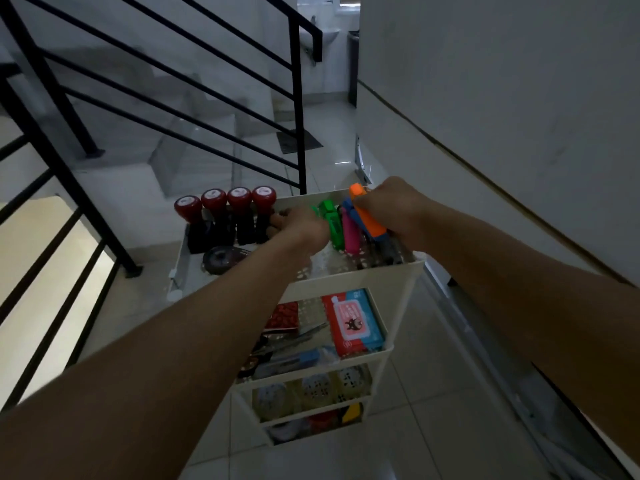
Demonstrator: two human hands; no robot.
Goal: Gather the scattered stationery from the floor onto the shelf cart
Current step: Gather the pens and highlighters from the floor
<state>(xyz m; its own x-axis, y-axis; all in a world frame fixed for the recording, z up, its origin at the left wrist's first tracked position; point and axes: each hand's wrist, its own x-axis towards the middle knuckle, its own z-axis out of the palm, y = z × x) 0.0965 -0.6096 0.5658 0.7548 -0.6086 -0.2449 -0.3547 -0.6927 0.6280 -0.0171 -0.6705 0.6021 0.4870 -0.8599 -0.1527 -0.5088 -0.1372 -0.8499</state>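
- Head view: a cream plastic shelf cart (349, 284) stands on pale floor tiles (408, 427), beside a black stair railing (298, 109) and near a white wall (502, 81).
- Right hand (388, 204) is over the far right corner of the cart's top tier. Its grip is clenched round an orange highlighter (367, 213); the fingers curl over the marker's upper part, near the cap. The marker's body slants down and toward the camera, out from under the hand.
- A blue marker (348, 206) shows just left of the orange one, touching or nearly touching it. Cannot tell whether the right hand holds it too.
- A pink highlighter (351, 233) and a green highlighter (334, 221) lie on the top tier, side by side, between the two hands.
- Left hand (299, 223) reaches over the middle of the top tier, fingers bent downward by the green highlighter and the stamps. Fingertips are hidden behind the hand; cannot tell whether its grip holds anything.
- Four red-capped stamps (225, 216) stand upright in a row along the left side of the top tier. A dark round disc (220, 258) lies in front of them.
- Second tier: a red wet-wipes pack (353, 323), a small red box (282, 315), and a blue-handled item (304, 358), blurred.
- Lower tiers hold round pale items, too blurred to name.
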